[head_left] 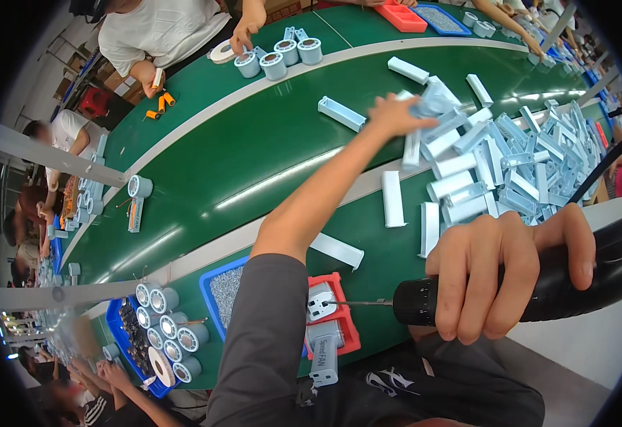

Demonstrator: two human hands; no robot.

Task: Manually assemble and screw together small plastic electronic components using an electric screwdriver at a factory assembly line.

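My right hand [485, 274] is wrapped around a black electric screwdriver [415, 302]. Its long thin bit points left, and the tip meets a small pale plastic part [321, 304] in a red fixture [347, 324]. A light-blue fan housing with a handle [325, 350] also sits in this fixture. Stretched far forward, my left arm ends with my left hand [398, 116] at the edge of a heap of pale-blue plastic casings [514, 160]. Motion smears its fingers and a casing [435, 101] beside them; whether they grip it cannot be made out.
A blue tray of small metal screws [225, 288] is partly behind my left sleeve. Further left, several round motor units [171, 329] stand by a blue bin of dark parts [134, 334]. Across the green conveyor [254, 171], a co-worker's hand [245, 34] touches similar round units [274, 65].
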